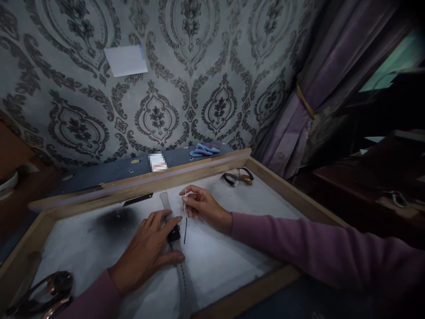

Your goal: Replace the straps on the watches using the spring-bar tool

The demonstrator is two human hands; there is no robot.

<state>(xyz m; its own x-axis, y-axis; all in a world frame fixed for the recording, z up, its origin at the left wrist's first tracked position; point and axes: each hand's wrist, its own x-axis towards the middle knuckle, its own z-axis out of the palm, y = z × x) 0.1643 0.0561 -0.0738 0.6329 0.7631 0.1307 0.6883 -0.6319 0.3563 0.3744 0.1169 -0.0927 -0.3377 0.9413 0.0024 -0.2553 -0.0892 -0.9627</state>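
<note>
A watch with a dark square case [173, 234] and a pale translucent strap [183, 283] lies on the white surface of a wooden-framed tray [272, 277]. My left hand [148, 243] rests over it, thumb and fingers apart on either side of the case, steadying it. In my right hand [202, 206] a thin, light metal tool [185, 201] is pinched between thumb and fingers, its lower end pointing down beside the watch. Just below that tool lies a thin dark strip [185, 231], right of the case.
Several watches [61, 283] lie at the tray's lower left, and others [236, 178] at its back right. A flat black piece [137, 199] is near the back rim. Behind it are a blue cloth [204, 150] and a small white packet [157, 161].
</note>
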